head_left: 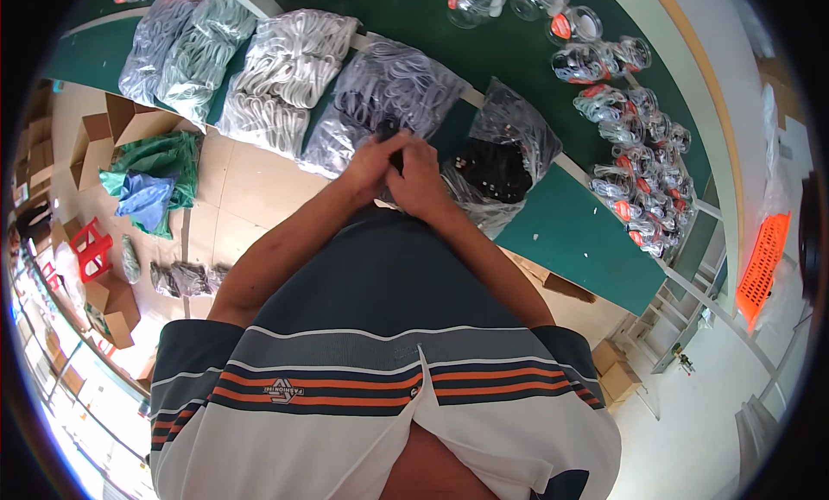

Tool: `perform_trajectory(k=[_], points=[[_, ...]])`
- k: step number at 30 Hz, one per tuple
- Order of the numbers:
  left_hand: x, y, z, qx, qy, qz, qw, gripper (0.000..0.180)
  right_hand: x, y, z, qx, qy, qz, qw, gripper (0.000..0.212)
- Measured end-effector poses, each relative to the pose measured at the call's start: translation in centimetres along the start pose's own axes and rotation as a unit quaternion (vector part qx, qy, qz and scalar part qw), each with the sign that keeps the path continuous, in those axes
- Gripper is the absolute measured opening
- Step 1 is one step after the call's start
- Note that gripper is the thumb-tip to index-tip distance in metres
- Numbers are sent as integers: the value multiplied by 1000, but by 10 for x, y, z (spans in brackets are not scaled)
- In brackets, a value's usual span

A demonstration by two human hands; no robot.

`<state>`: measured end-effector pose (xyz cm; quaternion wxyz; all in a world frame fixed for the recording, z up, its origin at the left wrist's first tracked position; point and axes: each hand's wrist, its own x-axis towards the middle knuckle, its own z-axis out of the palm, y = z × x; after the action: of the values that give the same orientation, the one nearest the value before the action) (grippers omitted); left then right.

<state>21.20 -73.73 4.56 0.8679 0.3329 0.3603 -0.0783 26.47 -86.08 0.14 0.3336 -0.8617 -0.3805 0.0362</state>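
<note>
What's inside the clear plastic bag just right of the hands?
The clear plastic bag holds a heap of black items with small pale specks. Only the top shows; whatever lies beneath is covered, and the items are too small to identify.

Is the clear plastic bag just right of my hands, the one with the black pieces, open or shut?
Open: the plastic bag is spread apart, and black pieces show uncovered in the gap.

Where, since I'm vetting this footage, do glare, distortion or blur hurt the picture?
Head view throughout: glare blows out the lower-left edge; the tan strip bows, likely from the fisheye; the plastic bag of black pieces glints; the dark object at the fingers is indistinct.
</note>
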Motion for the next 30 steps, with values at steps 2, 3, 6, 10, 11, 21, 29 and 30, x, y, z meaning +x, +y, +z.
perform_trajectory(k=[2, 3, 6, 10, 11, 21, 29, 30], points=[[5, 11, -56, -43, 21, -22, 999, 21, 24, -14, -6, 102, -80, 48, 990, 35], [5, 18, -81, -63, 32, -34, 997, 22, 37, -20, -9, 152, -119, 73, 978, 35], [-5, 32, -122, -86, 52, -59, 993, 23, 66, -21, 17, 127, -178, 115, 969, 37], [-19, 47, -144, -104, 93, -80, 987, 24, 102, -14, 57, -93, -244, 137, 956, 41], [-22, 48, -148, -111, 100, -77, 986, 24, 108, -23, 66, -106, -236, 174, 950, 42], [-45, 48, -174, -122, 134, -69, 981, 25, 104, -40, 122, -58, -148, 384, 910, 51], [-46, 51, -194, -113, 147, -49, 982, 26, 111, -30, 129, 57, -60, 365, 927, 59], [-45, 51, -194, -112, 147, -49, 982, 26, 115, -37, 130, 58, -60, 365, 927, 59]])
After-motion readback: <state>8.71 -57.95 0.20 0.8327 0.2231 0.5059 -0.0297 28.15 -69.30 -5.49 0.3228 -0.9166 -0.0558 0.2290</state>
